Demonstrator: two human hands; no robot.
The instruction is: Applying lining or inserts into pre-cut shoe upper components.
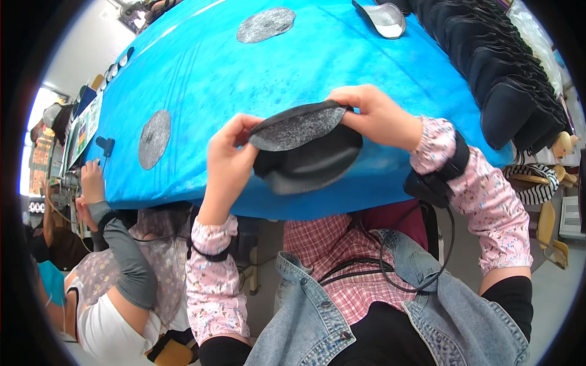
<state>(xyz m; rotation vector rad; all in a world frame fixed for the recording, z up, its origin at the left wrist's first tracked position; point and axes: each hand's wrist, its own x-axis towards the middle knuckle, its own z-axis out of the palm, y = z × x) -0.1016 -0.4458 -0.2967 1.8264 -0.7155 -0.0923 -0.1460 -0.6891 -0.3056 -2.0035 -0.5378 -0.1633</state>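
Desk (pixel 342 67) under a bright blue, lightly wrinkled covering (pixel 213 79). Above the desk's near edge, a black rounded piece (pixel 314 161) with a speckled grey panel (pixel 299 130) along its upper side: left hand (pixel 231 161) in a narrow pinch on the left end, right hand (pixel 378 116) in a narrow pinch on the upper right end. Flat on the desk, two speckled grey patches (pixel 265 25), one toward the far side, one toward the left. At the desk's far right, a cupped grey piece (pixel 387 20); along its right edge, a long overlapping row of black pieces (pixel 505 110). By the desk's left edge, a co-worker's hand (pixel 93 183) and grey sleeve (pixel 135 262). Beyond its far left, a pale wall (pixel 82 46).
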